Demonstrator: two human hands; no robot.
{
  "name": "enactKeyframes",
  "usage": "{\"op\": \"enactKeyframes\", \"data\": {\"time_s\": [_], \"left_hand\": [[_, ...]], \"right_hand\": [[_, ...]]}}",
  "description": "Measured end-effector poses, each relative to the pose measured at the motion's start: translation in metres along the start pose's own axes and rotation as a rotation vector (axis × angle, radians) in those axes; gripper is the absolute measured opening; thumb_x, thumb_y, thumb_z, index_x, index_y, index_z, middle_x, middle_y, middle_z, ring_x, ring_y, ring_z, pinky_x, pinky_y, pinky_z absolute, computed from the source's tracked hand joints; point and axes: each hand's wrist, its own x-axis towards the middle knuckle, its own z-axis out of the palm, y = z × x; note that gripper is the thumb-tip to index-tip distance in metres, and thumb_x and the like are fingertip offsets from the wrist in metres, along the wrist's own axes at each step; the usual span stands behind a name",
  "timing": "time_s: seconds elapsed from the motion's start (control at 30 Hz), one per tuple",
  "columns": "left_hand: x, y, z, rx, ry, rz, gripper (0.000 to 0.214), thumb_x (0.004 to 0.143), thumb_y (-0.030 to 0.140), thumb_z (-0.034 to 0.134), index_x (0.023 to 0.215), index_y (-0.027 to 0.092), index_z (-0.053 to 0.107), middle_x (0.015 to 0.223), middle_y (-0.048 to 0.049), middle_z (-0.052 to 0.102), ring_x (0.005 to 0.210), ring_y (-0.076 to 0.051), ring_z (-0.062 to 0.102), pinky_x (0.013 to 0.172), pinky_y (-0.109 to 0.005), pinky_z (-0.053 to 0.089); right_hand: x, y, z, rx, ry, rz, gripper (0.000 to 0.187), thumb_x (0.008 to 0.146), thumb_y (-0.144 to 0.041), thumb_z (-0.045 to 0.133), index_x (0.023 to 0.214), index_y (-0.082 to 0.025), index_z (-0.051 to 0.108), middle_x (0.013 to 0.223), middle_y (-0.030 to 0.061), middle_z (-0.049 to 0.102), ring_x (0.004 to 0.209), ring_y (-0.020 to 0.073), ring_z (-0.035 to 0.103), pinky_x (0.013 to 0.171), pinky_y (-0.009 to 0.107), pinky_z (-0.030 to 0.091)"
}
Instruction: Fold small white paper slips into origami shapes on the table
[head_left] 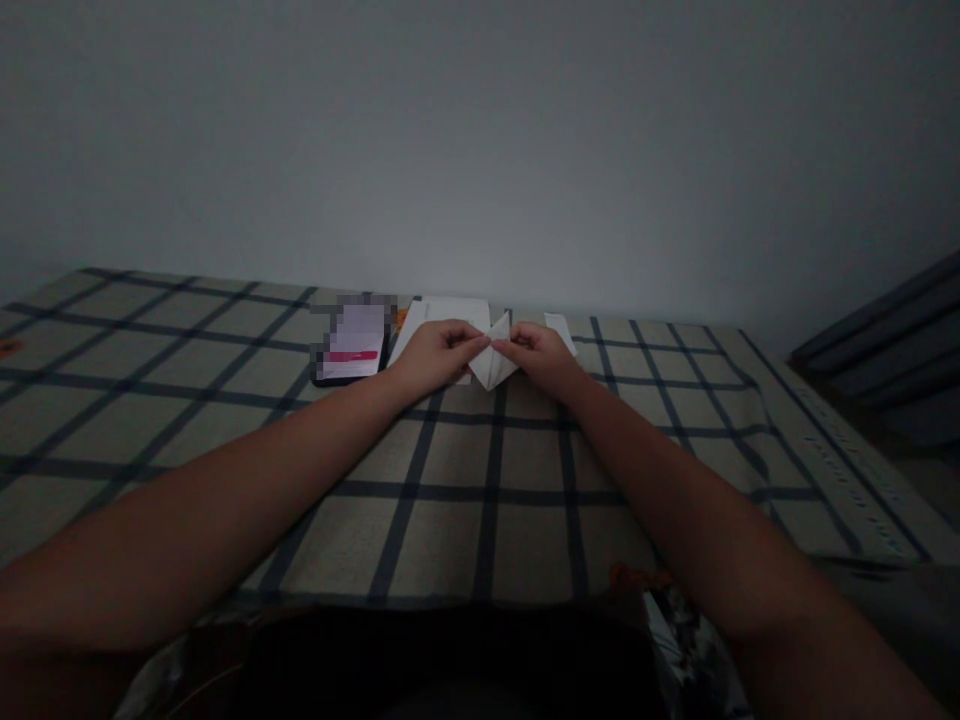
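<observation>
Between my two hands is a piece of folded white paper [493, 372], creased to a point at its top and bottom and held above the table. My left hand [442, 347] pinches its left side between thumb and fingers. On the other side, my right hand [541, 352] pinches the paper too, and the two thumbs nearly meet at its middle. Behind my left hand lie white sheets of paper [456, 308], partly covered by it. A smaller white piece [559, 328] shows behind my right hand.
A phone [354, 340] with a lit screen lies left of my left hand. The table is covered by a checked cloth [450, 450] and meets a plain wall [480, 150] at the back. Dark striped fabric [892, 350] is at the far right.
</observation>
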Motion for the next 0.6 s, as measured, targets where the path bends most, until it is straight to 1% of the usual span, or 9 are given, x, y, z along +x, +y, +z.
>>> {"op": "enactKeyframes", "data": {"time_s": [0.03,0.1,0.2,0.27,0.33,0.4,0.43,0.53,0.6], "left_hand": [[0.000,0.000,0.001,-0.014,0.007,0.005,0.030,0.080,0.044,0.067,0.084,0.014,0.070,0.067,-0.0018,0.065,0.055,-0.011,0.056,0.049,-0.020,0.044],[0.000,0.001,0.002,-0.054,0.019,0.022,0.031,0.080,0.044,0.067,0.084,0.014,0.069,0.071,-0.0025,0.065,0.057,-0.011,0.057,0.052,-0.021,0.046],[0.001,0.001,0.004,-0.081,0.033,0.044,0.033,0.081,0.046,0.066,0.084,0.013,0.068,0.076,-0.0040,0.066,0.063,-0.012,0.059,0.056,-0.022,0.048],[0.001,0.001,0.005,-0.084,0.029,0.051,0.032,0.081,0.043,0.067,0.091,0.013,0.069,0.076,-0.0032,0.065,0.063,-0.011,0.058,0.056,-0.021,0.047],[0.000,0.002,0.005,-0.094,0.018,0.057,0.034,0.080,0.038,0.068,0.105,0.015,0.067,0.072,0.0003,0.061,0.058,-0.009,0.054,0.051,-0.019,0.042],[-0.002,0.004,0.004,-0.110,0.009,0.055,0.042,0.079,0.034,0.069,0.118,0.017,0.062,0.067,0.0042,0.054,0.051,-0.007,0.047,0.045,-0.017,0.036],[-0.002,0.005,0.004,-0.117,0.005,0.052,0.044,0.080,0.033,0.068,0.121,0.018,0.060,0.065,0.0053,0.052,0.048,-0.006,0.045,0.043,-0.017,0.034],[-0.004,0.008,0.004,-0.132,0.028,0.052,0.042,0.081,0.032,0.066,0.120,0.018,0.059,0.065,0.0056,0.050,0.048,-0.007,0.044,0.043,-0.017,0.033],[-0.004,0.009,0.004,-0.140,0.058,0.054,0.041,0.080,0.032,0.066,0.118,0.018,0.059,0.066,0.0049,0.052,0.051,-0.007,0.045,0.044,-0.017,0.034]], "right_hand": [[0.000,-0.001,0.001,0.023,0.001,0.008,0.033,0.079,-0.049,0.066,0.072,-0.017,0.058,0.067,-0.0014,0.054,0.064,0.0122,0.048,0.057,0.025,0.039],[0.001,-0.001,0.002,0.140,-0.008,0.032,0.032,0.077,-0.048,0.067,0.081,-0.017,0.061,0.074,-0.0001,0.059,0.068,0.0130,0.053,0.061,0.026,0.042],[0.004,0.003,0.002,0.302,-0.013,0.058,0.033,0.074,-0.046,0.069,0.087,-0.018,0.059,0.080,0.0008,0.063,0.071,0.0133,0.057,0.064,0.027,0.045],[0.005,0.006,0.002,0.314,0.002,0.045,0.032,0.073,-0.045,0.071,0.084,-0.018,0.058,0.078,0.0005,0.063,0.070,0.0130,0.057,0.064,0.027,0.045],[0.006,0.010,0.003,0.290,0.024,0.034,0.031,0.072,-0.044,0.072,0.082,-0.018,0.058,0.077,0.0000,0.063,0.069,0.0125,0.057,0.064,0.027,0.045],[0.006,0.012,0.003,0.271,0.042,0.034,0.032,0.072,-0.043,0.073,0.087,-0.019,0.058,0.074,-0.0016,0.062,0.066,0.0119,0.056,0.061,0.026,0.044],[0.006,0.012,0.003,0.269,0.052,0.034,0.034,0.072,-0.042,0.073,0.091,-0.019,0.057,0.071,-0.0028,0.060,0.064,0.0115,0.055,0.060,0.025,0.044],[0.005,0.012,0.002,0.286,0.065,0.041,0.040,0.073,-0.042,0.072,0.103,-0.020,0.057,0.066,-0.0050,0.057,0.060,0.0111,0.054,0.057,0.025,0.043],[0.005,0.011,0.001,0.303,0.045,0.077,0.038,0.074,-0.042,0.071,0.103,-0.019,0.059,0.070,-0.0028,0.060,0.063,0.0121,0.056,0.059,0.026,0.045]]}}
